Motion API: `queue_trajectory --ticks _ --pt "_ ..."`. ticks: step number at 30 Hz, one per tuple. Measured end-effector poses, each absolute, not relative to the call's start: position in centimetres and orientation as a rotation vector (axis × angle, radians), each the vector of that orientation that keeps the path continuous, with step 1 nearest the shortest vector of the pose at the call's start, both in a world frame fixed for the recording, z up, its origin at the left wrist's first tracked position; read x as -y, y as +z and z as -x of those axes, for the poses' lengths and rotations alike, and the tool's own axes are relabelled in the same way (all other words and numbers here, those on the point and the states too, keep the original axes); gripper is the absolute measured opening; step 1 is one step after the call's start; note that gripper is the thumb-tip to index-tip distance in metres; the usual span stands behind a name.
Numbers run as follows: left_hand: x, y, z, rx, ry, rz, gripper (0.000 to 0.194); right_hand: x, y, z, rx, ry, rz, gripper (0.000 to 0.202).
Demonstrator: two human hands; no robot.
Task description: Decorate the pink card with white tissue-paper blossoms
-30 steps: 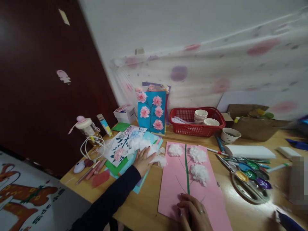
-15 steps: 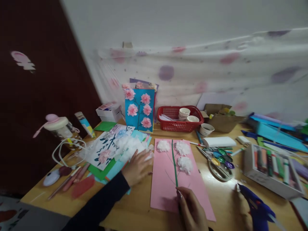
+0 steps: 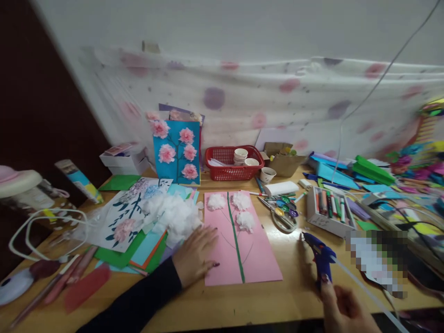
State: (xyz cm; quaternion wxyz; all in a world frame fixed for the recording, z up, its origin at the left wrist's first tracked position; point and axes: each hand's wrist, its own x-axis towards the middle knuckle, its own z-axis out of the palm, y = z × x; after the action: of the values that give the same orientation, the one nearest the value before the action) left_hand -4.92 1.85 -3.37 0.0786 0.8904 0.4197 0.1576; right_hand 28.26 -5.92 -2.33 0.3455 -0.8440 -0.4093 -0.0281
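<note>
Glue gun (image 3: 317, 249) sat right of pink paper (image 3: 260, 263), handle toward nearer right hand (image 3: 345, 307), fingers curled, grip unclear; left hand (image 3: 193, 258) splayed at paper's left edge.

Dim; tabletop (image 3: 285, 259) glare; edges apparently blurred.

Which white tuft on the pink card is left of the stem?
The upper left tuft, alone there; the upper right tuft and lower right tuft lie across the green stem.
</note>
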Motion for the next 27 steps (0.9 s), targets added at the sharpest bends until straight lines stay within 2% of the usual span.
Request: queue_trajectory --ticks 5,11,15,18,22,27 --pt "-1.4 -5.4 3.7 -0.981 0.408 -2.535 0.063 2.5 -1.4 -30.3 1.395 -0.171 2.226 0.065" --pt "-2.9 -5.2 3.9 -0.873 0.41 -2.522 0.057 -1.3 -1.5 -31.5 1.479 0.151 2.247 0.053" --pt "-3.6 -5.3 4.6 -1.092 0.5 -2.551 0.073 -1.9 0.0 -31.0 1.475 0.266 2.14 0.043" --pt "-3.6 -5.5 5.0 -1.259 0.485 -2.595 0.078 -2.1 2.0 -28.8 1.5 0.447 2.123 0.052" --pt "-3.5 -5.5 5.2 -1.335 0.426 -2.639 0.076 -3.6 3.9 -23.9 1.825 0.826 1.722 0.059" --pt "-3.6 -5.1 5.3 -1.342 0.421 -2.619 0.075 -6.3 3.7 -19.1 2.075 0.945 1.649 0.054"
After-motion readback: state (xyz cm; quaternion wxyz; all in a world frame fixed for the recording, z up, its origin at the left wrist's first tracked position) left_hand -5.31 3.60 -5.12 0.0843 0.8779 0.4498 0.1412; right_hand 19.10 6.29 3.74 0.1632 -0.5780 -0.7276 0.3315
